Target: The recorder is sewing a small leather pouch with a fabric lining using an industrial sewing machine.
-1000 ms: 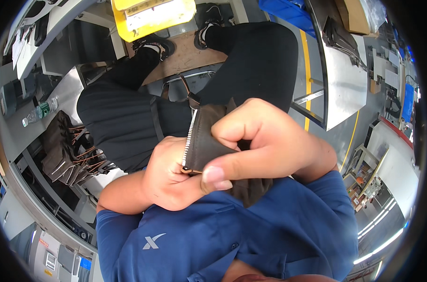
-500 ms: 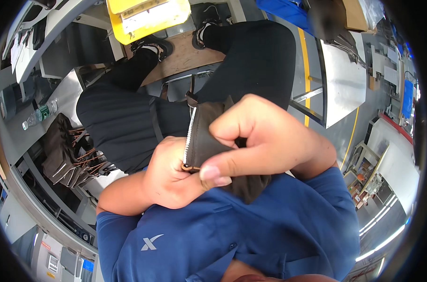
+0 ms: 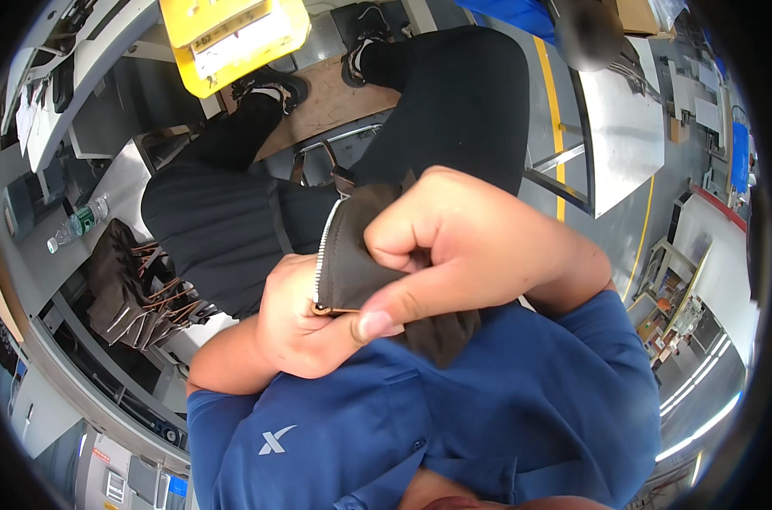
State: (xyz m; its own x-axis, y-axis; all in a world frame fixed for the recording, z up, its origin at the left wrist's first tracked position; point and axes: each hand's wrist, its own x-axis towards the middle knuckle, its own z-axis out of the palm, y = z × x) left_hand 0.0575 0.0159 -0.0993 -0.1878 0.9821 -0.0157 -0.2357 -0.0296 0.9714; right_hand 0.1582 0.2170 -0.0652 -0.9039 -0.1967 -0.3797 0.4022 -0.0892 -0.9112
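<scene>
Over my lap, a dark brown fabric piece (image 3: 352, 246) with a white zipper edge (image 3: 325, 246) is stretched between my hands. My left hand (image 3: 299, 319) is closed on its lower left end, near a small orange cord loop at the zipper's end. Curled above the same cloth, my right hand (image 3: 454, 251) grips it, thumb pressed down beside my left thumb. A loose part of the cloth hangs below the right hand against my blue shirt. The fingertips of both hands are mostly hidden by the cloth and palms.
At my left, a pile of dark brown pieces with orange cords (image 3: 127, 293) lies near a clear plastic bottle (image 3: 78, 223). A yellow bin (image 3: 297, 30) is ahead, above my feet. To the right stands a white-topped table (image 3: 620, 127), with a blue bin (image 3: 509, 15) farther off.
The zipper edge bows more and sits slightly farther left. Both hands keep their hold, the right one shifted a little left. The surroundings have shifted slightly in view.
</scene>
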